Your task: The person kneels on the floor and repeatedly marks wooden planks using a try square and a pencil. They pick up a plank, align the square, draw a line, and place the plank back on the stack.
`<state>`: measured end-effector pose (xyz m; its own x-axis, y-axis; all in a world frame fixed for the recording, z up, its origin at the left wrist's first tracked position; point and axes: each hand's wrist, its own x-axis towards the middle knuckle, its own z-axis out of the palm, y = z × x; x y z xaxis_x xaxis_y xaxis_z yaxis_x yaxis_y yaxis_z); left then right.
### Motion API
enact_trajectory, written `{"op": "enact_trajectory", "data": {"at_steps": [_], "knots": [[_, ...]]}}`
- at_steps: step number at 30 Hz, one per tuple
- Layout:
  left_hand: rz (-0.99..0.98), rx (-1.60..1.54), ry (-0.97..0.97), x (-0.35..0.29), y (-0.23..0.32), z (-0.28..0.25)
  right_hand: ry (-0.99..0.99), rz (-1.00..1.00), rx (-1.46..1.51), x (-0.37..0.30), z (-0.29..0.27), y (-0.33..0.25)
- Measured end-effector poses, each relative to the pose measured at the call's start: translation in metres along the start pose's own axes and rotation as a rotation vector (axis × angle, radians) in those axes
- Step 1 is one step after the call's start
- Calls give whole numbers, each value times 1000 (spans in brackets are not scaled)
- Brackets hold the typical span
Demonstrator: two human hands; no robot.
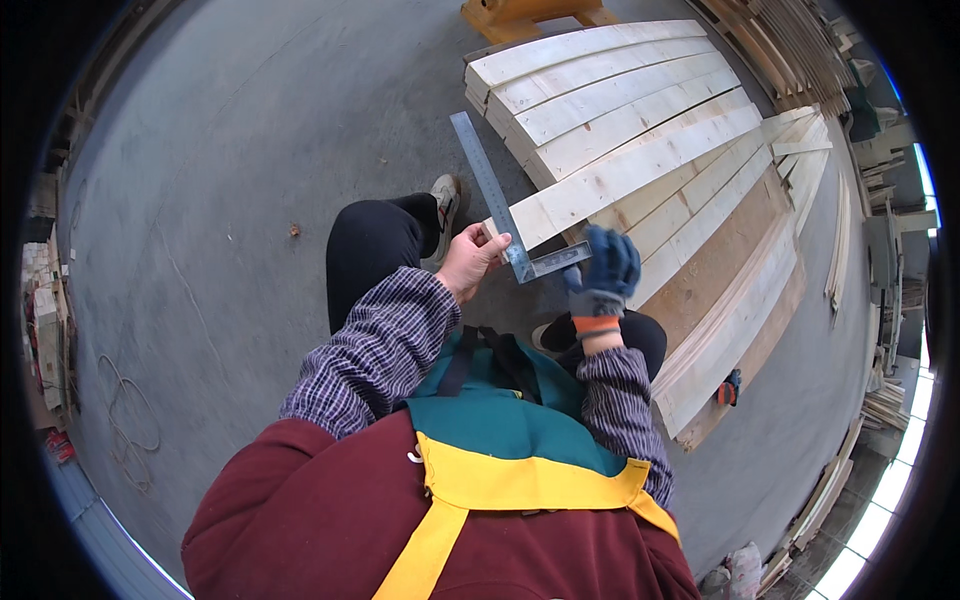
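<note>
A pale wooden board [600, 190] lies across the stack, its near end jutting toward me. My bare left hand [474, 260] pinches the left corner of that end between thumb and fingers. Lying over the same end is a metal L-shaped carpenter's square [481, 170]; its long blade points away and its short arm reaches right. My right hand [605, 268], in a blue work glove with an orange cuff, is at the tip of the short arm. Its fingers are blurred, so I cannot tell whether it grips the square.
More boards [620, 85] are stacked at the far right, fanning toward me. A second glove [729, 388] rests on the lower boards. A yellow metal stand [535, 15] is at the far edge. On the grey floor [240, 180] a thin cable [128, 420] lies coiled at left.
</note>
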<state>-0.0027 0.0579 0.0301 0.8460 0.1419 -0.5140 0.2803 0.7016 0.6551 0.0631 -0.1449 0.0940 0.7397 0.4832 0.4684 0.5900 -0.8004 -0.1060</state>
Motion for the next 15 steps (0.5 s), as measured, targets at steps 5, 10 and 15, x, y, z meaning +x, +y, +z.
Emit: {"op": "enact_trajectory", "data": {"at_steps": [5, 10, 15], "knots": [[9, 1, 9, 1, -5, 0, 235, 973, 1110, -44, 4, -28], [6, 26, 8, 1, -4, -2, -140, 1412, 1618, -36, 23, -69], [-26, -89, -28, -4, -6, -7, -190, 1463, 1578, -5, 31, -77]]}}
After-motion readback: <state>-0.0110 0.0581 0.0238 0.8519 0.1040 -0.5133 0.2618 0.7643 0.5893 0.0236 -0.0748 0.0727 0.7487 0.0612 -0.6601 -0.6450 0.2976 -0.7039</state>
